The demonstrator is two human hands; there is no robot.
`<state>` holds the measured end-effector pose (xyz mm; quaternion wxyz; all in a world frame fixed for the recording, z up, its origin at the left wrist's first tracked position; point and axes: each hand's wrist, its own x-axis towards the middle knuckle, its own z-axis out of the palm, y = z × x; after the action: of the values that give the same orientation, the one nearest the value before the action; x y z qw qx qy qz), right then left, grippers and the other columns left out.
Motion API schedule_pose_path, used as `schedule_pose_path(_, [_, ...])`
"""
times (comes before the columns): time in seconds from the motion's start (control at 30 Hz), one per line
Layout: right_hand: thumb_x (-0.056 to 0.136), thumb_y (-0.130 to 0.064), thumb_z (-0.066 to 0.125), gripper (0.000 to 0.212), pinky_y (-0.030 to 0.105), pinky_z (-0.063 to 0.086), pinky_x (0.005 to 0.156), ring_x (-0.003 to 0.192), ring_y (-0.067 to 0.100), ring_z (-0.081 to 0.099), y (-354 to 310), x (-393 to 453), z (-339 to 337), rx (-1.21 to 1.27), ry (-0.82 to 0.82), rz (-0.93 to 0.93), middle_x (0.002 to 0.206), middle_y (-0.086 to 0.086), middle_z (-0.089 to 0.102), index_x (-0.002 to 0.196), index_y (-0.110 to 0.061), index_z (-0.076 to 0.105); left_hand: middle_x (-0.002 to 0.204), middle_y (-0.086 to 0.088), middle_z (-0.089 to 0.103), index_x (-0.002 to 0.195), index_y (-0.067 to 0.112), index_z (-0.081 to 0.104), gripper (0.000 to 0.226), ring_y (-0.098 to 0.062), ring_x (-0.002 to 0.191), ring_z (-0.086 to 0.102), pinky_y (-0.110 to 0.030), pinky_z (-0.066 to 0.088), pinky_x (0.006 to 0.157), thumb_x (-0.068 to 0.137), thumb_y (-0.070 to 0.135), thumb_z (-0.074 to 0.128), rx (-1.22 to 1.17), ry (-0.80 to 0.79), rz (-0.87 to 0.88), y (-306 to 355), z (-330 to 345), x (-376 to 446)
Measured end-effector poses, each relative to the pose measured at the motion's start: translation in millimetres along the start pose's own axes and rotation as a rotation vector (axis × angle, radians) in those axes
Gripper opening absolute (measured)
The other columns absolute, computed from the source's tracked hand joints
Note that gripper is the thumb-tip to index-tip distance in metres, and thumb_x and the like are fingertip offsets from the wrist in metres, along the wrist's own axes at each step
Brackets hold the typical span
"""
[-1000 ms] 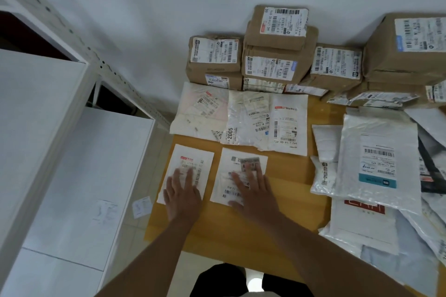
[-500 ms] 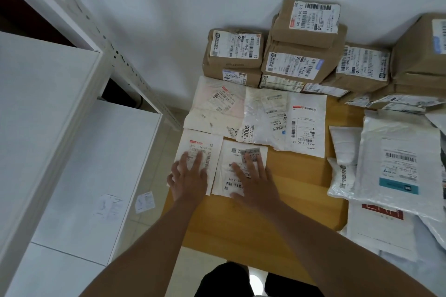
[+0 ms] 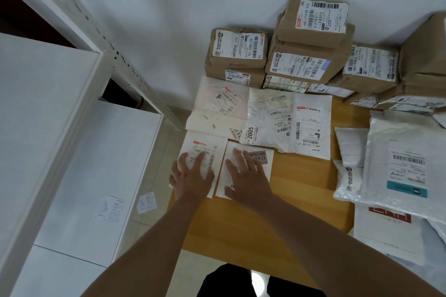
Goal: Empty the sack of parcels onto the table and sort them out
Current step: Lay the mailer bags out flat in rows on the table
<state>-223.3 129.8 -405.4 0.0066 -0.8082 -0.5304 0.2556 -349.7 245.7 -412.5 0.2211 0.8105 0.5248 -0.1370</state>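
Two small white envelopes lie side by side near the wooden table's (image 3: 301,188) left edge. My left hand (image 3: 191,176) rests flat with spread fingers on the left envelope (image 3: 205,147). My right hand (image 3: 248,178) presses flat on the right envelope (image 3: 263,159), which carries a grey label. Behind them lies a row of flat white mailers (image 3: 265,118). Brown cardboard parcels (image 3: 306,55) are stacked against the wall at the back. A heap of white plastic mailer bags (image 3: 400,166) covers the right side of the table.
White metal shelving (image 3: 48,108) stands to the left, close to the table's left edge. A slip of paper (image 3: 146,202) lies on the tiled floor between shelving and table. The white wall runs behind the parcels.
Both hands have slid the two small envelopes away from me, up to the row of flat mailers, and closer together. The camera has shifted a little left.
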Motion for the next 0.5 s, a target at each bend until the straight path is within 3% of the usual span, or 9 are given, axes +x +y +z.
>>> schedule_pose_path(0.1, [0.09, -0.046, 0.052, 0.067, 0.052, 0.021, 0.117, 0.147, 0.035, 0.016, -11, 18, -11, 0.006, 0.012, -0.018, 0.16, 0.013, 0.018, 0.146, -0.013, 0.036, 0.153, -0.004, 0.01, 0.144, 0.048, 0.026, 0.06, -0.032, 0.141, 0.012, -0.054, 0.024, 0.11, 0.09, 0.063, 0.046, 0.028, 0.002, -0.03, 1, -2, -5])
schedule_pose_path(0.27, [0.091, -0.039, 0.053, 0.065, 0.049, 0.029, 0.113, 0.144, 0.035, 0.017, -18, 34, -18, 0.033, -0.018, 0.035, 0.161, 0.009, 0.011, 0.145, -0.012, 0.031, 0.154, -0.005, 0.008, 0.147, 0.049, 0.02, 0.067, -0.034, 0.139, 0.013, -0.056, 0.024, 0.109, 0.088, 0.064, 0.048, 0.055, -0.014, -0.057, 4, -5, -2])
schedule_pose_path(0.4, [0.093, -0.044, 0.048, 0.078, 0.05, 0.025, 0.114, 0.144, 0.037, 0.016, -15, 32, -16, -0.048, -0.075, -0.028, 0.165, -0.001, 0.0, 0.157, -0.02, 0.009, 0.156, -0.006, 0.001, 0.148, 0.052, 0.01, 0.073, -0.036, 0.137, 0.013, -0.055, 0.026, 0.105, 0.086, 0.068, 0.045, 0.126, -0.068, -0.028, 11, -7, 9])
schedule_pose_path(0.5, [0.095, -0.05, 0.044, 0.081, 0.051, 0.025, 0.114, 0.144, 0.039, 0.012, -18, 37, -18, -0.071, -0.13, 0.004, 0.165, -0.002, -0.007, 0.157, -0.017, 0.002, 0.156, -0.004, 0.001, 0.149, 0.051, 0.01, 0.075, -0.034, 0.137, 0.013, -0.054, 0.026, 0.106, 0.085, 0.068, 0.046, 0.11, -0.083, -0.027, 10, -8, 8])
